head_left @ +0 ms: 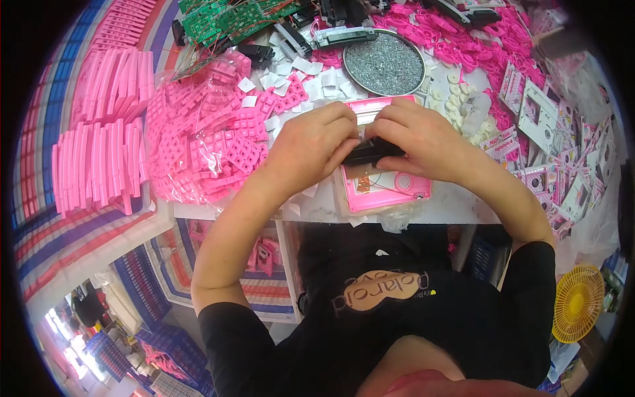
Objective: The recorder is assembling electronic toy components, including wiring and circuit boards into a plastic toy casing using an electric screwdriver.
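Before me on the worktable lies an open pink plastic casing [411, 188] with a round opening and thin wires inside it. Over its middle my left hand [311, 140] and my right hand [423, 137] pinch a dark, oblong black part [362, 153] from both sides. My fingers cover much of that part, so whether it sits in the casing or just above it I cannot tell. A round metal tray of small screws [385, 64] stands just beyond my hands. White paper squares [284, 79] lie scattered left of it.
Pink button pieces [205, 142] in clear plastic fill the left, beside stacked pink panels [99, 165]. Green circuit boards [228, 23] and black mechanisms [340, 38] lie at the back. Pink parts [450, 36], off-white discs [456, 89] and printed panels [539, 116] crowd the right.
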Demonstrator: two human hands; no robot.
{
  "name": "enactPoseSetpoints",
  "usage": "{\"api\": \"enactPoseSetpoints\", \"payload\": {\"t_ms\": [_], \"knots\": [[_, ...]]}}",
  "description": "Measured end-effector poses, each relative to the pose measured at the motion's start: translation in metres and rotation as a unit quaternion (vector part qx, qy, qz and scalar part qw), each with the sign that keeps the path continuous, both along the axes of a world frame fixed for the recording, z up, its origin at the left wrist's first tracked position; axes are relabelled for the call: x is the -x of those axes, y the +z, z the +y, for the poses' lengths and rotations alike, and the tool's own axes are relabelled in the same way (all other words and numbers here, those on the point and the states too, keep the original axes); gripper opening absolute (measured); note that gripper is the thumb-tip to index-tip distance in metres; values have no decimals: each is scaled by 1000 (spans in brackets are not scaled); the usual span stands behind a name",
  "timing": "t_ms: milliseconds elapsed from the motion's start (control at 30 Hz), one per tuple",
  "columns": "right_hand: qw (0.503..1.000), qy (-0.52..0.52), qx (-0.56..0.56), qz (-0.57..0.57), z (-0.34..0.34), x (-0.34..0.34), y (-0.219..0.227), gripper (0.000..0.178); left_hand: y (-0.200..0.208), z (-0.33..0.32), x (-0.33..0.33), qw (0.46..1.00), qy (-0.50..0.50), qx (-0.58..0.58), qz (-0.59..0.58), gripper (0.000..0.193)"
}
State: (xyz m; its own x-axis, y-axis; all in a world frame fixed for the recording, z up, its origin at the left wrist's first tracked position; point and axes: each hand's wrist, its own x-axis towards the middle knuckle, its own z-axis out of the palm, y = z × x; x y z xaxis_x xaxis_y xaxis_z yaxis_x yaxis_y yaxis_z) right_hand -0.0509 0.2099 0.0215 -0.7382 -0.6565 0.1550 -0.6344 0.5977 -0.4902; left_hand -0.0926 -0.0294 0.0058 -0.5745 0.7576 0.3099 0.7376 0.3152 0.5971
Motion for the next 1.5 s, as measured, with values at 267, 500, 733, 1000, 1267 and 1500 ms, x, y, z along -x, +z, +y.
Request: {"api": "enactPoseSetpoints", "payload": {"t_ms": [267,500,733,1000,1267,1500], "knots": [[999,34,-16,5,-1,3,0,44,8,3,10,998,-59,34,-12,15],[998,37,-27,46,-2,-3,3,43,3,2,-8,970,100,40,-219,14],[985,-2,-132,108,-12,-20,11,36,3,10,3,938,81,88,-324,18],[984,-18,-126,122,-17,-24,14,25,6,15,15,939,51,113,-320,15],[998,-32,-30,51,-4,-20,26,34,17,21,18,963,22,148,-222,16],[803,-214,532,163,130,67,73,39,1,72,89,975,105,185,55,22]]}}
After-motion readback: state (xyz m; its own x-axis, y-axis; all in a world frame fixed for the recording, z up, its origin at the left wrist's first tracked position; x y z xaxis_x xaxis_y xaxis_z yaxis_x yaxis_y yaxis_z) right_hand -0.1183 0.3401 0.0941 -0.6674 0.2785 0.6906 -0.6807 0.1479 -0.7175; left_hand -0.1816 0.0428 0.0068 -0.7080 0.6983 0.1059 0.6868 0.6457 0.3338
